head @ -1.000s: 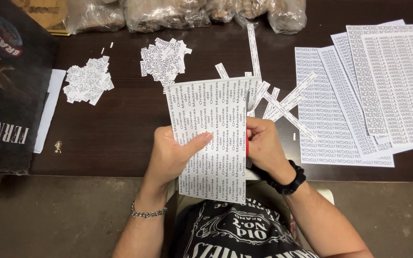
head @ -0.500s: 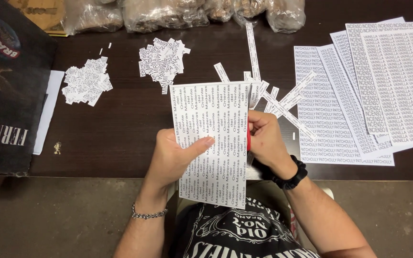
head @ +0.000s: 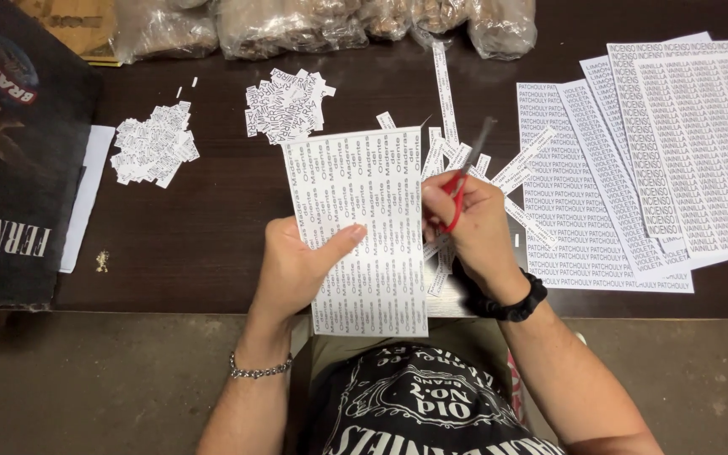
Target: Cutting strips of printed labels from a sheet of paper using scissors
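The left hand (head: 297, 265) pinches a printed label sheet (head: 360, 227) by its left edge, thumb on top and fingers behind, holding it up above the near edge of the table. The right hand (head: 473, 227) is closed through the red handles of a pair of scissors (head: 463, 181), whose blades point away at the sheet's right edge; they are blurred, so whether they stand apart or together cannot be told.

Judging by what lies about, the cutting is well begun but far from finished: two heaps of small cut labels (head: 155, 145) (head: 286, 105) lie far left, loose paper strips (head: 499, 173) lie beside the right hand, while a fanned stack of uncut printed sheets (head: 659, 160) waits at the right, and the held sheet looks nearly whole.

The dark wooden table (head: 204, 227) carries clear plastic bags (head: 313, 21) along its far edge and a black printed bag (head: 10, 152) at the left. Below is a grey floor (head: 86, 379)
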